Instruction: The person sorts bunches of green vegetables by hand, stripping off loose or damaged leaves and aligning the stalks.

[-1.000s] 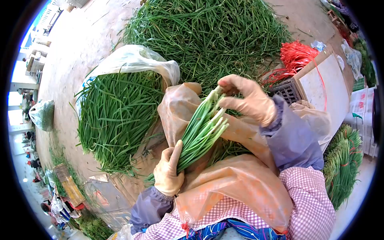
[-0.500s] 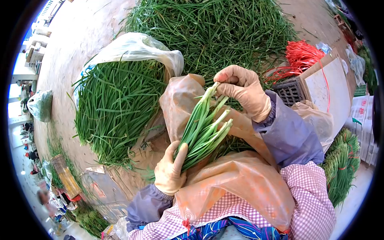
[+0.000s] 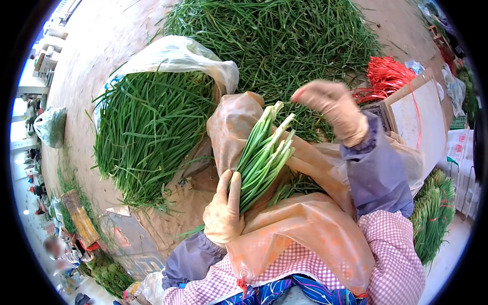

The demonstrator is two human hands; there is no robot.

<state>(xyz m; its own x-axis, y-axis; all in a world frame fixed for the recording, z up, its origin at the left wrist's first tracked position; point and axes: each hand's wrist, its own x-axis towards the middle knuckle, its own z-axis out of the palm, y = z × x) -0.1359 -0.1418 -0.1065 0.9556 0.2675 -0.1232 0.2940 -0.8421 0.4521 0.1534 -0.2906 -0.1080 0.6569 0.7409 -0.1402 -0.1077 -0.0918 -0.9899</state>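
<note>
My left hand [image 3: 225,211], in a pale rubber glove, is closed around a bunch of garlic chives [image 3: 262,165]. Their white stem ends point up and to the right, uneven in height, above the plastic-covered lap. My right hand [image 3: 333,109], gloved too, hangs in the air to the upper right of the stem ends, apart from them. Motion blurs its fingers, and I cannot make out anything in them. Just beyond it spreads a large heap of loose green chives [image 3: 274,46].
Left of the bunch, an open plastic bag [image 3: 175,53] holds many chives. Red tying strips [image 3: 389,76] lie at right beside a white-faced board [image 3: 417,112]. Tied chive bundles [image 3: 434,213] stand at far right. An orange-tinted plastic sheet [image 3: 305,229] covers the lap.
My right hand has let go of the stem ends and moved right, away from the bunch. The bunch stays in my left hand, its stems now closer together.
</note>
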